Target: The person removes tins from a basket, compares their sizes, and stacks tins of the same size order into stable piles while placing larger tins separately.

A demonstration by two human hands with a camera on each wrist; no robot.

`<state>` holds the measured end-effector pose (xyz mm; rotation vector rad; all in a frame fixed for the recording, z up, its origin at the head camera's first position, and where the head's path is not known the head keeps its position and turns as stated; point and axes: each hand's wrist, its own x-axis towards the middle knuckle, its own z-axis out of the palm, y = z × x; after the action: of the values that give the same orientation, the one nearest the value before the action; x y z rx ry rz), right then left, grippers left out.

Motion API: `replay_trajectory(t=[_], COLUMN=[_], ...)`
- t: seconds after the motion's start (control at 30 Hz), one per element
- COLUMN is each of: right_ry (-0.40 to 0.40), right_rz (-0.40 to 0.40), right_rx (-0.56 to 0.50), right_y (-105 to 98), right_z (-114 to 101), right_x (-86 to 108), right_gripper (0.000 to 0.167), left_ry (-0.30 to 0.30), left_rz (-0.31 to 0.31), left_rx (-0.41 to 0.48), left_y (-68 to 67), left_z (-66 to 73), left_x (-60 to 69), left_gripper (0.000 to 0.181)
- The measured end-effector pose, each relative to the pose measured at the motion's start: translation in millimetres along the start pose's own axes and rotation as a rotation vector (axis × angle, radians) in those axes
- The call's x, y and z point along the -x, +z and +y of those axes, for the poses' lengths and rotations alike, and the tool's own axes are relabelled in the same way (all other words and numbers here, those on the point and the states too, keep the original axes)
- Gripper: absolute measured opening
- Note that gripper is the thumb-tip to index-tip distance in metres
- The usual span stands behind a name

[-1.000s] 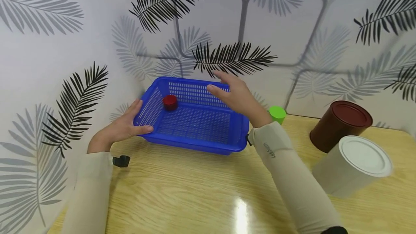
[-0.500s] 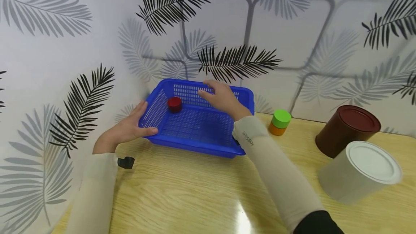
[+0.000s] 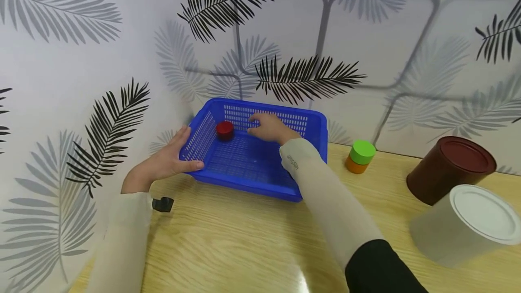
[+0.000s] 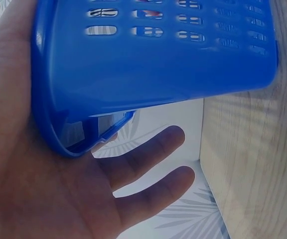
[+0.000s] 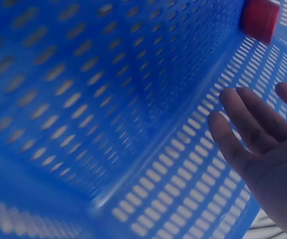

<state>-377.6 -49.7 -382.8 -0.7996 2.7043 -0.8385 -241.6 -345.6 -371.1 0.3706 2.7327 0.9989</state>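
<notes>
A blue plastic basket (image 3: 252, 188) with slotted walls stands on the table. Inside it, at the far left corner, sits a small round red container (image 3: 224, 130). My left hand (image 3: 166, 158) rests against the basket's left end, palm at the rim and thumb near the front rim. In the left wrist view its fingers (image 4: 148, 154) stretch out fairly straight. My right hand (image 3: 270, 129) is inside the basket, to the right of the red container and apart from it. Loosely bent, its fingers (image 5: 255, 117) hold nothing in the right wrist view.
Right of the basket stands a small green-and-orange container (image 3: 360, 155). Farther right are a dark brown canister (image 3: 449, 168) and a white canister (image 3: 464, 225). A leaf-patterned wall (image 3: 362, 44) rises behind the wooden table (image 3: 228, 238).
My right hand has moved left and down, from above the basket's back rim into the basket towards the red container. The left hand stays at the basket's left end. The view has shifted slightly.
</notes>
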Motion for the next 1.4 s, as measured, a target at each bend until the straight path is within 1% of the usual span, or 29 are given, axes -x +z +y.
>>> replay_trajectory(t=[0.1,0.17,0.23,0.33,0.43,0.5,0.57,0.63,0.7,0.73,0.77,0.8,0.87,0.93,0.97,1.03,1.1,1.13,1.3,1.4], right_ry=[-0.059,-0.083,-0.101,-0.096,-0.079,-0.078,-0.084,-0.086,-0.08,-0.067,-0.049,-0.042,-0.02,-0.019,-0.019,-0.013,-0.015,-0.009,-0.023,-0.038], right_rz=[-0.03,-0.052,-0.093,-0.175,-0.22,-0.211,-0.162,-0.1,-0.048,-0.04,-0.047,-0.054,-0.104,-0.143,-0.149,-0.142,-0.117,-0.109,-0.109,-0.109], right_rx=[0.043,0.058,0.076,0.117,0.177,0.212,0.212,0.176,0.122,0.091,0.064,0.053,0.052,0.065,0.071,0.071,0.067,0.059,0.068,0.027], right_y=[5.3,8.5,12.2,17.3,19.7,19.8,18.2,16.4,15.8,15.8,16.1,16.7,18.7,19.7,20.3,21.2,21.3,21.6,23.2,23.7], right_z=[-0.9,-4.2,-8.5,-17.1,-23.2,-24.9,-25.3,-25.0,-23.8,-23.2,-22.5,-21.7,-20.3,-20.1,-20.2,-20.6,-21.7,-22.1,-24.3,-25.2], right_x=[-11.1,-17.0,-22.0,-25.4,-26.5,-26.9,-27.4,-27.6,-28.3,-28.3,-27.9,-27.6,-27.9,-27.2,-26.9,-27.3,-26.9,-27.0,-29.2,-30.5], right_gripper=[0.054,0.06,0.065,0.069,0.067,0.063,0.051,0.038,0.028,0.028,0.034,0.042,0.06,0.07,0.069,0.062,0.052,0.05,0.05,0.05], left_ry=[0.004,0.008,0.015,0.02,0.02,0.023,0.026,0.028,0.028,0.028,0.026,0.027,0.031,0.034,0.036,0.04,0.037,0.034,0.024,0.012], left_rz=[0.002,0.002,-0.001,-0.004,-0.003,0.001,0.003,0.003,0.002,0.0,-0.001,-0.002,-0.003,-0.002,-0.002,-0.001,-0.002,-0.003,-0.003,0.001], left_rx=[-0.016,-0.023,-0.029,-0.025,-0.019,-0.019,-0.021,-0.021,-0.02,-0.02,-0.021,-0.02,-0.022,-0.024,-0.023,-0.024,-0.021,-0.02,-0.013,-0.007], left_y=[1.2,1.2,1.5,2.5,3.3,3.6,3.3,2.8,2.4,2.4,2.4,2.5,2.5,2.2,1.7,0.7,-0.5,-1.0,-1.5,0.6], left_z=[3.2,5.5,7.2,8.8,8.9,9.0,9.2,8.6,7.7,7.1,6.5,5.9,5.5,5.5,5.6,6.3,7.0,7.1,4.4,0.4], left_x=[0.1,0.5,0.9,2.3,3.2,3.7,3.6,3.3,2.5,1.9,1.2,0.6,-0.7,-2.2,-2.8,-3.5,-3.5,-2.9,0.4,1.3], left_gripper=[0.116,0.116,0.116,0.116,0.115,0.115,0.115,0.115,0.115,0.116,0.116,0.116,0.116,0.117,0.117,0.117,0.117,0.117,0.117,0.117])
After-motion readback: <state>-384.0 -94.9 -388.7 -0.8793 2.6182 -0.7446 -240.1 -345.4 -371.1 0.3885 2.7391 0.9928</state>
